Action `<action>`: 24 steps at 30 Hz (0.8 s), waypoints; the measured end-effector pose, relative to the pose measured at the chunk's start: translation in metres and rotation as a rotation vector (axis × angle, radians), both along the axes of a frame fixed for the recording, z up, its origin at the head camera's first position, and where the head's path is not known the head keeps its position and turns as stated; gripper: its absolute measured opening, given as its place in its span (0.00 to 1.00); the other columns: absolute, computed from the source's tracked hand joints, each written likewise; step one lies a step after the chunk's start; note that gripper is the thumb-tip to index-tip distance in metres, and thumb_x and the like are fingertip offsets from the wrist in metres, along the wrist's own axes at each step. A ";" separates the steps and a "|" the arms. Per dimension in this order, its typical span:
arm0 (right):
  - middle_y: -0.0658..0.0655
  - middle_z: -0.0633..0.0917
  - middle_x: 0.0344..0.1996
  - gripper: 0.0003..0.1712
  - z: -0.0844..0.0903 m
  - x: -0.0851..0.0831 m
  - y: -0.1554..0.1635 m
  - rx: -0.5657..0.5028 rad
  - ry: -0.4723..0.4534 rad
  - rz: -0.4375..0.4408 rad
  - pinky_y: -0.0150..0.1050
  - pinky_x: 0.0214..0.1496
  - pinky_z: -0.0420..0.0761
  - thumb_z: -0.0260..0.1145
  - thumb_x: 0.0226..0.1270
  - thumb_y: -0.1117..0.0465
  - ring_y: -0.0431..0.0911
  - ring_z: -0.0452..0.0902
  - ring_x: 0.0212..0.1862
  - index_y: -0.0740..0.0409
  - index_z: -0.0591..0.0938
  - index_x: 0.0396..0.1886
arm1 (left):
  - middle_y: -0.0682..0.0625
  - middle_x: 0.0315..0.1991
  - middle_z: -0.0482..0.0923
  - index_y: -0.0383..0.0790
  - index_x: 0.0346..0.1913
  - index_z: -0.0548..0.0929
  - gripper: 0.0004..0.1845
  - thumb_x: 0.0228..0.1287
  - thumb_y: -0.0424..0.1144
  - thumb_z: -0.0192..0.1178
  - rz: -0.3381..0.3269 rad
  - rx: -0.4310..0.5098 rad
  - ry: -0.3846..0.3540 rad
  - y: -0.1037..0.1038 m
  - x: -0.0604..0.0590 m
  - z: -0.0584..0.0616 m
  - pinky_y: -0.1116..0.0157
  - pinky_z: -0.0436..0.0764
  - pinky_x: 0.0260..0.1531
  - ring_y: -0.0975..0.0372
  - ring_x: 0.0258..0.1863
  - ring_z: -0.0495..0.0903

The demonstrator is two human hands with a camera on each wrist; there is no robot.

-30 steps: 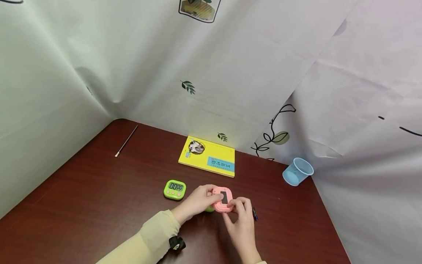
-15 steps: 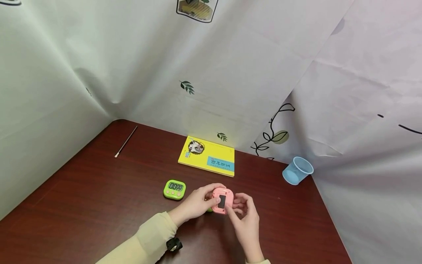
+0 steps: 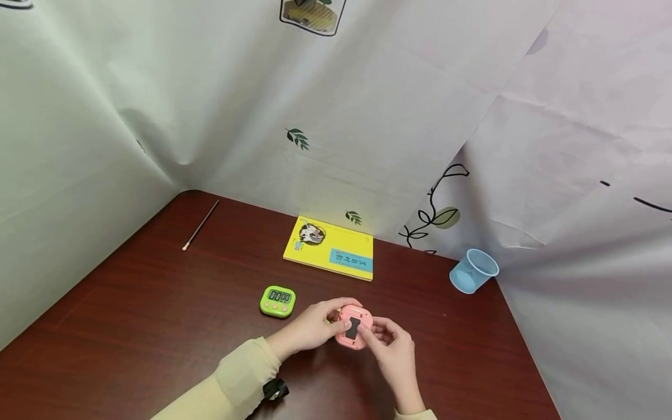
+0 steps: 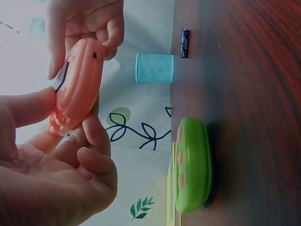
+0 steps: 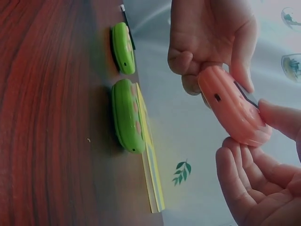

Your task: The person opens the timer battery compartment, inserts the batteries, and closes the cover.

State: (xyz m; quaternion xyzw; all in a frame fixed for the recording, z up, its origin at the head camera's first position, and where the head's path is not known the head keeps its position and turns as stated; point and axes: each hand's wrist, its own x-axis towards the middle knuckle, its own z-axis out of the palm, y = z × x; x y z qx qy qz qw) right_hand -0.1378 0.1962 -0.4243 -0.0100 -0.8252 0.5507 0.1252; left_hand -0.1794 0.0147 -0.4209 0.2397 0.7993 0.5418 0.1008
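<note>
Both hands hold a pink digital timer (image 3: 363,318) above the table, its back turned up toward the head camera. A dark rectangular plate (image 3: 353,330) lies across that back. My left hand (image 3: 314,326) grips the timer's left side, thumb on the back and fingers underneath. From the other side my right hand (image 3: 395,353) pinches it, thumb at the plate's edge and fingers behind the case. Below stand two green timers, a nearer one (image 5: 126,115) and a farther one (image 5: 123,49); only one green timer (image 3: 277,301) shows in the head view, reading zeros.
A yellow book (image 3: 331,248) lies by the back wall sheet. On the right stands a light blue cup (image 3: 473,272). A thin rod with a white tip (image 3: 200,226) lies at the back left. A battery (image 4: 185,44) shows on the table in the left wrist view.
My right thumb has moved from under the timer onto its back, while the fingers have gone behind it. The timer has tilted and lowered slightly. The right hand now covers the battery's spot.
</note>
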 end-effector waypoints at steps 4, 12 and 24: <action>0.55 0.85 0.24 0.15 0.001 -0.001 0.002 -0.005 -0.049 0.010 0.29 0.26 0.77 0.75 0.52 0.60 0.36 0.79 0.25 0.67 0.85 0.35 | 0.55 0.29 0.76 0.52 0.58 0.77 0.19 0.65 0.35 0.59 -0.003 -0.006 -0.005 0.000 0.001 0.000 0.67 0.70 0.27 0.63 0.28 0.71; 0.59 0.85 0.25 0.14 0.003 -0.002 0.007 -0.081 -0.098 0.080 0.30 0.27 0.77 0.73 0.54 0.64 0.36 0.78 0.24 0.71 0.84 0.37 | 0.54 0.29 0.76 0.50 0.57 0.77 0.19 0.64 0.34 0.59 -0.016 0.007 -0.031 0.001 0.003 0.001 0.68 0.69 0.26 0.62 0.27 0.70; 0.61 0.85 0.24 0.12 0.006 0.000 0.011 -0.149 -0.127 0.078 0.35 0.28 0.79 0.73 0.53 0.69 0.39 0.79 0.23 0.74 0.84 0.35 | 0.52 0.37 0.80 0.47 0.59 0.77 0.20 0.65 0.32 0.58 -0.052 0.035 -0.048 0.001 0.005 0.003 0.67 0.70 0.27 0.62 0.30 0.72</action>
